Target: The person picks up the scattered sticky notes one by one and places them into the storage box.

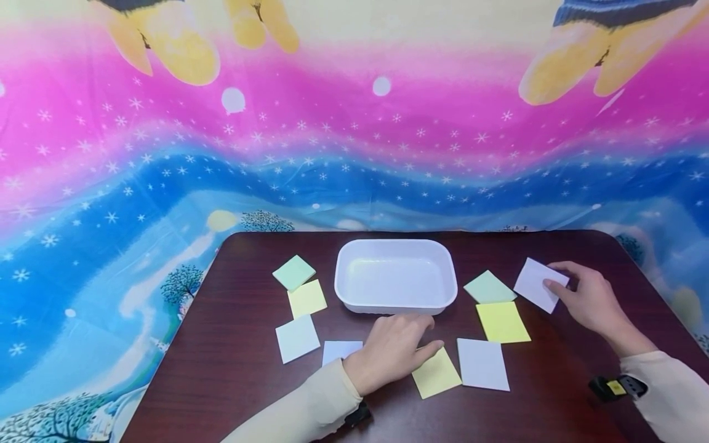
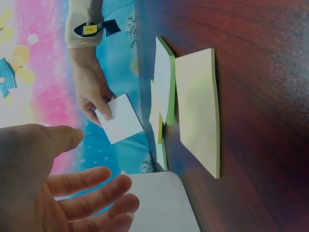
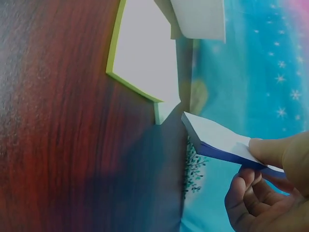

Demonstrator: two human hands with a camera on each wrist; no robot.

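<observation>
My right hand [image 1: 595, 301] pinches a pale lavender sticky note pad [image 1: 533, 284] at the right of the table, thumb on top and fingers beneath. Its thick blue-violet edge shows in the right wrist view, and the pad [image 3: 217, 137] is raised off the table. My left hand [image 1: 390, 352], palm turned sideways and fingers loosely spread, hovers in front of the white plastic tub [image 1: 396, 306] and holds nothing. Below its thumb is a yellow pad [image 1: 437, 375], partly hidden by it. A lavender pad [image 1: 340, 351] is partly covered by the left wrist.
Left of the tub lie a green pad [image 1: 294, 272], a yellow pad [image 1: 308, 298] and a pale pad [image 1: 298, 339]. Right of it are a green pad [image 1: 488, 287], a bright yellow pad [image 1: 504, 322] and a whitish pad [image 1: 483, 364]. A patterned cloth hangs behind the dark table [image 1: 221, 381].
</observation>
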